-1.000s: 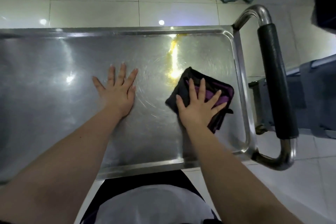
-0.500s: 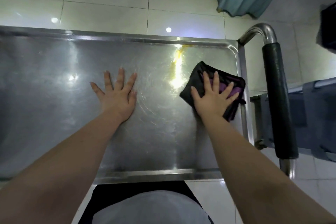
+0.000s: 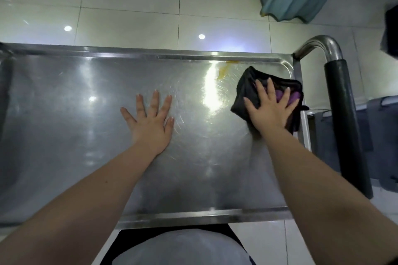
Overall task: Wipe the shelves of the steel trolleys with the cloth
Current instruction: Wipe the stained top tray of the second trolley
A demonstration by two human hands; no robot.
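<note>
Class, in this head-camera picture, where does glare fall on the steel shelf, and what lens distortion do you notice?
Head view: a bright glare streak crosses the shelf between the left hand and the cloth under the right hand; lamp reflections dot the floor tiles; the wide lens swells the forearms toward the bottom edge.

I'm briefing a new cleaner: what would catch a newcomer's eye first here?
The right hand presses a black and purple cloth flat near the far right corner of the steel shelf. Just left of the cloth, a yellow stain sits by the far rim, and the left hand lies flat mid-shelf.
</note>
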